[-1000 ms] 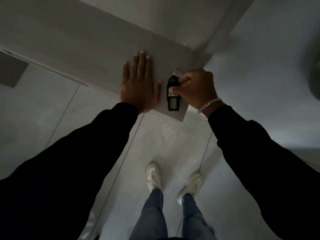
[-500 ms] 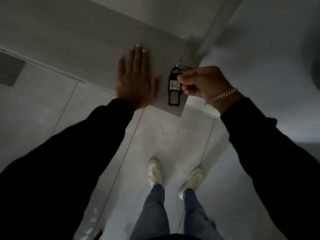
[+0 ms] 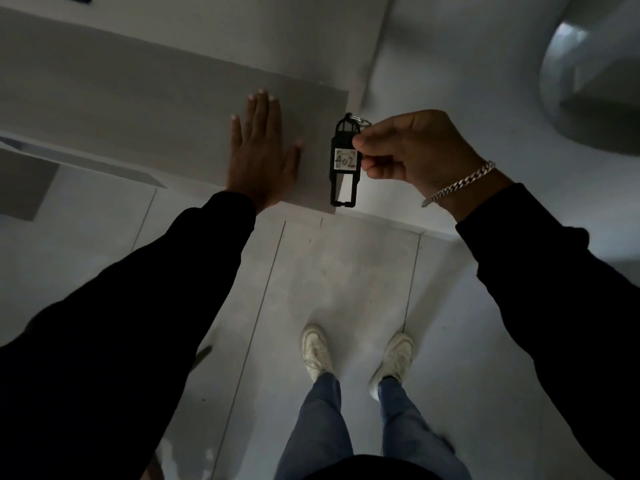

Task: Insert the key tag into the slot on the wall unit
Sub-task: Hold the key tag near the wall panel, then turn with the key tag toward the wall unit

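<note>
A black plastic key tag [image 3: 344, 161] with a white label reading 402 hangs upright, pinched by its right side between thumb and fingers of my right hand [image 3: 412, 150]. The tag sits in front of the right edge of a grey wall panel [image 3: 173, 109]. My left hand [image 3: 261, 154] lies flat on that panel, fingers spread, just left of the tag. A metal ring shows at the tag's top. No slot or wall unit is visible in this dim view.
A white wall corner [image 3: 377, 46] runs up right of the panel. A curved pale fixture [image 3: 588, 74] sits at the upper right. Below are a tiled floor [image 3: 346, 271] and my two white shoes [image 3: 318, 351].
My right hand has drawn the tag slightly right and away from the panel, and the label now faces the camera. The left hand stays flat on the panel.
</note>
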Demonstrator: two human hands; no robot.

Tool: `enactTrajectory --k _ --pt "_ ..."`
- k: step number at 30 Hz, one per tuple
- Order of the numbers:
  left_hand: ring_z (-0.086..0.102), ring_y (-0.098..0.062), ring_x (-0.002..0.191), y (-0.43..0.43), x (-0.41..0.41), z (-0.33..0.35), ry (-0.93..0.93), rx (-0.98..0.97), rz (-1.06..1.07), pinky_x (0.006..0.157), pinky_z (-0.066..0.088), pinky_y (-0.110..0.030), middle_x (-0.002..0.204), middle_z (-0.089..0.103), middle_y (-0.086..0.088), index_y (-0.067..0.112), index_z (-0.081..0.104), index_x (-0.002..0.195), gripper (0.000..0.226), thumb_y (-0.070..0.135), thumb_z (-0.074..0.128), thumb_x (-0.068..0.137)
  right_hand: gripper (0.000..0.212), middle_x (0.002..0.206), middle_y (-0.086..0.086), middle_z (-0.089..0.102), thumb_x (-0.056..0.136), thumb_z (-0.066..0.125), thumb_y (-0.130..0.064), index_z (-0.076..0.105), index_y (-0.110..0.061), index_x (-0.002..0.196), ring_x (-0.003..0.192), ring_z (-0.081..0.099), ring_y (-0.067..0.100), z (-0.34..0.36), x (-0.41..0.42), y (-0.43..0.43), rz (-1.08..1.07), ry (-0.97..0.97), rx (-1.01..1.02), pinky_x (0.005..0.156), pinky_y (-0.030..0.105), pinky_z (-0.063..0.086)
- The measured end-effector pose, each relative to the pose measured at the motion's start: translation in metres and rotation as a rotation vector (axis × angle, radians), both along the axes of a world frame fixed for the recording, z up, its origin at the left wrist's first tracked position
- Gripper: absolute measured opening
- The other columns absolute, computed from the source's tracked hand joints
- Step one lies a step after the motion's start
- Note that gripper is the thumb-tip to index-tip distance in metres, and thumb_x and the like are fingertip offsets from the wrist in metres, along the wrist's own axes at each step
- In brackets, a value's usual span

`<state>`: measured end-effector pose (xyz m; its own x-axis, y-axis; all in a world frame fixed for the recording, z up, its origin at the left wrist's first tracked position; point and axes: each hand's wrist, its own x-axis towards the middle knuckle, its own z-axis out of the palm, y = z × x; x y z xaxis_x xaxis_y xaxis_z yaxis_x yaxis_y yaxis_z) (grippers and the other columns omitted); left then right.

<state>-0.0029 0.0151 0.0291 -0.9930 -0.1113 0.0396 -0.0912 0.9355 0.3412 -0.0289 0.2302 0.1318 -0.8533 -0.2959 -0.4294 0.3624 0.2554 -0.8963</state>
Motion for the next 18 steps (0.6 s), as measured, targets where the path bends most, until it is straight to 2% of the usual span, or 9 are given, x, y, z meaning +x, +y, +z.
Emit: enactTrajectory --k 5,9,18 --pt "0.004 -0.035 0.157 0.039 0.004 0.048 0.165 0.069 -0.157 0.128 0.008 -0.055 0.168 0.008 -0.022 -0.001 0.013 0.157 0.072 0.040 0.034 0.103 0.009 0.077 0.015 0.071 0.077 0.077 -0.007 0.074 -0.004 0.084 0.060 0.066 0.016 0.031 0.020 0.038 -0.058 0.063 -0.060 0.059 0.023 0.061" --pt "0.009 -0.039 0.156 0.082 0.012 0.084 0.293 0.088 -0.258 0.128 0.012 -0.057 0.166 0.015 -0.025 -0.004 0.019 0.155 0.068 0.036 0.038 0.103 0.005 0.070 0.008 0.073 0.075 0.079 -0.010 0.074 -0.009 0.077 0.059 0.067 0.016 0.057 0.036 0.078 -0.101 0.115 -0.081 0.058 0.024 0.060" --pt "0.016 -0.042 0.154 0.230 0.051 0.143 0.555 0.260 -0.487 0.127 0.012 -0.062 0.162 0.025 -0.028 -0.007 0.031 0.151 0.059 0.027 0.035 0.102 0.014 0.071 0.010 0.071 0.076 0.077 -0.008 0.072 0.000 0.087 0.057 0.065 0.016 0.107 0.091 0.224 -0.233 0.288 -0.136 0.055 0.022 0.059"
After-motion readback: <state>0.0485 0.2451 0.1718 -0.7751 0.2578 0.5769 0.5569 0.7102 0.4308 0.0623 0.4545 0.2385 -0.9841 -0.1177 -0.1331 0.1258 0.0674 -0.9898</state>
